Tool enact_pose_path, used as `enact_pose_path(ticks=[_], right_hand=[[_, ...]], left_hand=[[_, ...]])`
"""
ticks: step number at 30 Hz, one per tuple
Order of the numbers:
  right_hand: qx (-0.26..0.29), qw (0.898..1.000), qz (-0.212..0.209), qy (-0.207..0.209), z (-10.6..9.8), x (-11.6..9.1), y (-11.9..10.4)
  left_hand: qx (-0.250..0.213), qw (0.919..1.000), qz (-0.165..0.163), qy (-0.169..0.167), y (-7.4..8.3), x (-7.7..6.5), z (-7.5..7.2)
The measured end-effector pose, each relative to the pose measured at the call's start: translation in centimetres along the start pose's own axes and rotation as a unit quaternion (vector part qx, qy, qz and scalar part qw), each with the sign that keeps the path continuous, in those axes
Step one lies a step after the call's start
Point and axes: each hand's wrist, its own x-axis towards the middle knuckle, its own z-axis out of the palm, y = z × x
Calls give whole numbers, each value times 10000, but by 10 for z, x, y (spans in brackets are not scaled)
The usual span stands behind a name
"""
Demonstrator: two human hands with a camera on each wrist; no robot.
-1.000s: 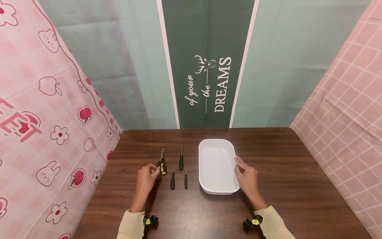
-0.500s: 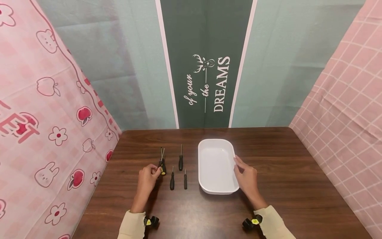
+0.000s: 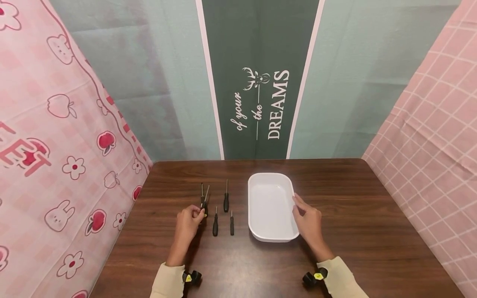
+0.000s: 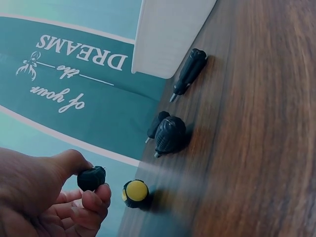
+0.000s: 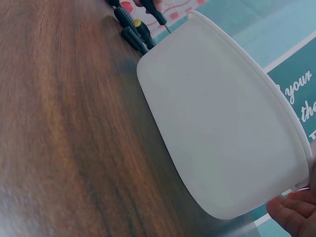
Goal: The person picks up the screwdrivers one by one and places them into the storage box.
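Observation:
My left hand (image 3: 188, 221) pinches a black-handled screwdriver (image 4: 91, 178) between thumb and fingers, its shaft pointing away and slightly right. In the left wrist view it is raised off the table, beside a screwdriver with a yellow handle end (image 4: 136, 192). That yellow-ended one is largely covered by the hand and the held tool in the head view. To their right lie a long-shafted black screwdriver (image 3: 226, 203), a second black one (image 3: 215, 225) and a small slim one (image 3: 232, 225). My right hand (image 3: 310, 219) holds the right rim of a white rectangular tray (image 3: 273, 239), which has nothing in it.
The brown wooden table (image 3: 357, 223) ends at a far edge against a green hanging cloth (image 3: 257, 49). Pink printed cloths hang at left (image 3: 74, 124) and right (image 3: 428, 145). Black wrist cameras sit at both cuffs.
My left hand has shifted slightly right, carrying the black screwdriver across the yellow-ended one; the held shaft's tip now points further right. The right hand and tray stay in place.

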Motion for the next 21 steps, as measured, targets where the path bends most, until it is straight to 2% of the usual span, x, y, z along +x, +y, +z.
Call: enact_pose_path(ticks=[21], right_hand=[[22, 9999, -106, 27, -1, 0, 1]], left_hand=[[-71, 9999, 141, -24, 18, 0, 0]])
